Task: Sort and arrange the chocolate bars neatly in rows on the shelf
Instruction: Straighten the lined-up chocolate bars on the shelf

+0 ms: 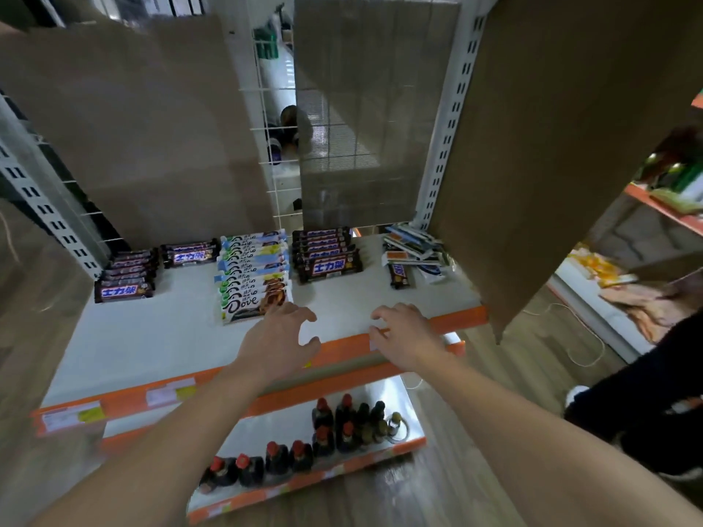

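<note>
Grip: both empty. Left hand (pixel 279 338) has its fingers spread and bent, just beside the near end of the Dove row (pixel 253 275); right hand (pixel 403 336) is loosely curled over the front edge of the shelf (pixel 152 336).
Dove row: overlapped, mid-shelf, running back.
Dark bars (pixel 327 256): tidy stacks on either side.
Loose pile (pixel 414 251): jumbled at back right, probably next.
Handling: likely light, with slick wrappers and easy to snap; pinch the long edges.

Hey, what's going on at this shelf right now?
A person is arranging chocolate bars on the white shelf. Both hands are empty: the left hand hovers at the front of the Dove row, the right hand over the shelf's front edge. The Snickers row looks neat. The jumbled pile at far right is not yet sorted.
</note>
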The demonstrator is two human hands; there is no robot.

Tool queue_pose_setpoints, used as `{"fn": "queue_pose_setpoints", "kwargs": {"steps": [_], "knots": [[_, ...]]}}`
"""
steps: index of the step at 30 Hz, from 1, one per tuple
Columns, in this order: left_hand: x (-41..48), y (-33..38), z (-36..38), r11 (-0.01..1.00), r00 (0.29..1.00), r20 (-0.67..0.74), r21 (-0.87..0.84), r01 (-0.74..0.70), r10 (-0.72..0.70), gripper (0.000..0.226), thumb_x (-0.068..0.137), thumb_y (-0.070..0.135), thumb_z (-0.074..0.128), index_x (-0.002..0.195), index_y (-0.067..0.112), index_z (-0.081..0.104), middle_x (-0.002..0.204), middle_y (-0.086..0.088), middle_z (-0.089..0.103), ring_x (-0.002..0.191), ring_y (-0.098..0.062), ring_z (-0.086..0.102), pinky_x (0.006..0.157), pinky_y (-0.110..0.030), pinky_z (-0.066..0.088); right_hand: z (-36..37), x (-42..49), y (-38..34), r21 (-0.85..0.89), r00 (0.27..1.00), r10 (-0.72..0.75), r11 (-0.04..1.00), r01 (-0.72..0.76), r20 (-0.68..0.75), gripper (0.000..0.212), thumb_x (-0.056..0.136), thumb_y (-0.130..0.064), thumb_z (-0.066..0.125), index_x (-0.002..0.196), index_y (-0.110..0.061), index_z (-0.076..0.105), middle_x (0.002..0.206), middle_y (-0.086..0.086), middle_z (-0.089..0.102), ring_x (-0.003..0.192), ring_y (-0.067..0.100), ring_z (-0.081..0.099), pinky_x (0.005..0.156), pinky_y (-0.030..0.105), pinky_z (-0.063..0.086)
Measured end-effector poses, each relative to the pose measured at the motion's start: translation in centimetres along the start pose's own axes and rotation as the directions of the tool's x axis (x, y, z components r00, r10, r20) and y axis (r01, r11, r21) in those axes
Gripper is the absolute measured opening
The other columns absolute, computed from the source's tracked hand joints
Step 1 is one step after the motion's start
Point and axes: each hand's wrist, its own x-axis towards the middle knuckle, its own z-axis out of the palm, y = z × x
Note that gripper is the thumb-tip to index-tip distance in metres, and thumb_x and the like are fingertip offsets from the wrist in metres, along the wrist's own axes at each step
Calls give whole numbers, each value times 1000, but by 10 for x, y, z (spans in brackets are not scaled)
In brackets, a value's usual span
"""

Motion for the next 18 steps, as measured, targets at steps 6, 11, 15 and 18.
{"fn": "queue_pose_setpoints", "kwargs": {"steps": [6, 11, 15, 18], "knots": [[26, 57, 25, 999, 999, 20, 22, 30, -30, 39, 88, 42, 52, 125, 32, 50, 132, 7, 47, 124, -14, 39, 91, -36, 46, -10, 1, 71, 24, 1000, 6, 1000, -6, -18, 36, 95, -44, 43, 125, -27, 53, 122, 0, 53, 116, 20, 45, 88, 36, 47], [51, 101, 45, 998, 997, 29, 21, 65, -66, 39, 87, 44, 54, 124, 31, 52, 130, 6, 49, 119, -16, 41, 90, -38, 47, -19, 17, 121, 88, 1000, -19, 996, 20, -13, 36, 94, -45, 45, 123, -27, 53, 121, 0, 52, 118, 20, 43, 88, 36, 47], [68, 128, 57, 996, 996, 31, 8, 85, -85, 41, 87, 42, 55, 126, 31, 51, 130, 5, 49, 120, -16, 40, 90, -39, 46, -25, 34, 149, 121, 999, -45, 992, 44, 0, 36, 94, -43, 44, 123, -25, 53, 123, 3, 52, 119, 22, 43, 94, 38, 43], [76, 137, 64, 996, 995, 23, 7, 94, -94, 42, 87, 42, 56, 127, 30, 51, 130, 6, 49, 120, -17, 41, 88, -39, 47, -23, 49, 157, 136, 998, -27, 990, 35, -60, 32, 94, -36, 45, 122, -24, 54, 128, 3, 51, 119, 23, 46, 90, 36, 44]]}}
